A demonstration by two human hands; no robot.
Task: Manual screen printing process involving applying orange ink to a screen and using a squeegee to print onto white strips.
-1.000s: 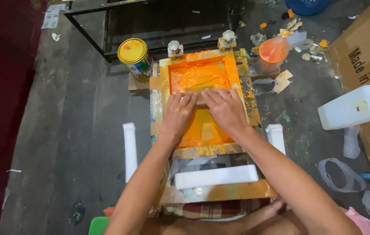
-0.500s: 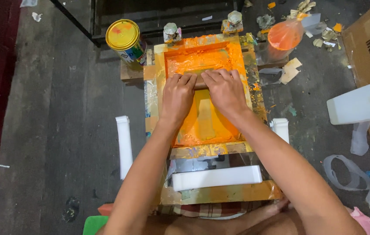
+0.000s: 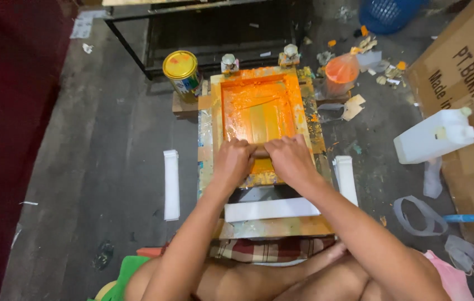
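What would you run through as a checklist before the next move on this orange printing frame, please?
1. Both hands on the tool: left hand and right hand sit side by side at the near end of the screen frame: ok.
2. Tool blade flat on the mesh: hidden under the hands: cannot tell.
3. Orange ink covers the mesh: spread across it, streaky: ok.
4. Frame hinged at the far side: two clamps sit on its far edge: ok.
5. Paint can shut: lid on: ok.
6. Floor near the frame: scraps and a white jug lie at the right: not ok.
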